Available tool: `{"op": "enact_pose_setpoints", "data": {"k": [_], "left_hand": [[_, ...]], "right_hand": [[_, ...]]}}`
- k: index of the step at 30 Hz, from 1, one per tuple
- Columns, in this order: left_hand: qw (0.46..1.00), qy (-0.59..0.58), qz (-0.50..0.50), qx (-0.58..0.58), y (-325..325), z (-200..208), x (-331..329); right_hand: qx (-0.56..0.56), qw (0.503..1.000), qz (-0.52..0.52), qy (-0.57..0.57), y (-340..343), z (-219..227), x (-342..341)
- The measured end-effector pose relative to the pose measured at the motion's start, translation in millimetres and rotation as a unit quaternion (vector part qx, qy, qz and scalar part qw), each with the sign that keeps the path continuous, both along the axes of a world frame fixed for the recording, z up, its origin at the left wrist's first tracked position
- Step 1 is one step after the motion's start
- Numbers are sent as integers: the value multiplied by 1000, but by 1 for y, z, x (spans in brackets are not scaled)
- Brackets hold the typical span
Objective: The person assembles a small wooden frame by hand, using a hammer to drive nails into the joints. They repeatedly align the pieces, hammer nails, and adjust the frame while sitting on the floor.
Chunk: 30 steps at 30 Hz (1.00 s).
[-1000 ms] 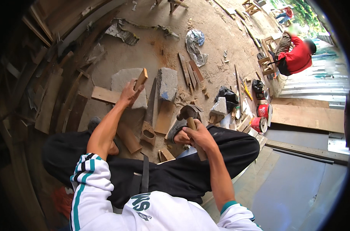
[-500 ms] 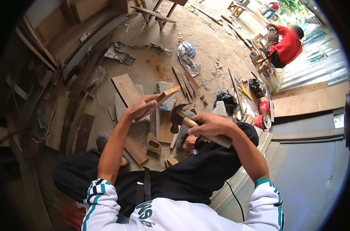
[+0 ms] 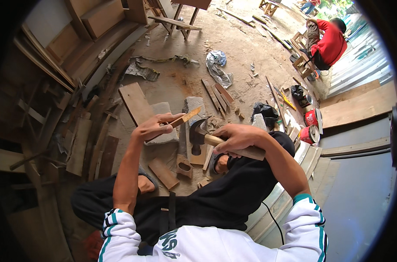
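My right hand [image 3: 240, 137] is wrapped round the wooden handle of a claw hammer [image 3: 197, 133], its dark head pointing left over the ground. My left hand [image 3: 155, 126] grips a narrow piece of wood [image 3: 188, 117], whose pale orange edge faces up. The hammer head is close to the wood; whether they touch I cannot tell. Below them lie grey stone blocks [image 3: 165, 138], a small board with an oval hole [image 3: 184, 166] and a short plank [image 3: 163, 173]. A wider board [image 3: 134, 100] leans on a block beyond my left hand.
Wood offcuts [image 3: 78, 150] pile up at the left beside a wooden cabinet [image 3: 102, 19]. Red cans [image 3: 310, 134], a black plastic bag [image 3: 268, 114] and a yellow-handled tool [image 3: 287, 101] lie at the right. A person in red [image 3: 330, 46] sits farther back.
The piece of wood has tilted and turned in my left hand and sits slightly lower. My right hand still holds the hammer, its head a little lower. The whole view has shifted slightly.
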<state>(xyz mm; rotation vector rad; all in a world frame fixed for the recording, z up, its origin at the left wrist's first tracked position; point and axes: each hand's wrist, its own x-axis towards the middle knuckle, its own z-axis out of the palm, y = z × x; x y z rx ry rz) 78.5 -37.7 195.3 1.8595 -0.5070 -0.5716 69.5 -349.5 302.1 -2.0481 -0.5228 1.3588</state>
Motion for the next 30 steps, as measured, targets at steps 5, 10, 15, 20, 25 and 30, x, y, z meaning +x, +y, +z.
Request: {"op": "enact_pose_setpoints", "data": {"k": [5,10,15,20,25,30], "left_hand": [[999,31,6,5,1,10,-5],[999,38,3,10,-3,8,-6],[1000,20,9,-17,5,-19,-2],[999,18,35,-37,-4,-26,4],[988,35,92,-118,-38,-12,1],[979,50,119,-157,-54,-2,1]], "right_hand": [[-5,999,39,-10,3,-4,4],[8,1000,11,-1,4,-6,6],[61,995,-73,12,-2,-10,8],[114,983,-139,26,-7,-15,10],[187,961,-202,23,-13,-24,7],[192,952,-240,-13,-14,-23,1]]}}
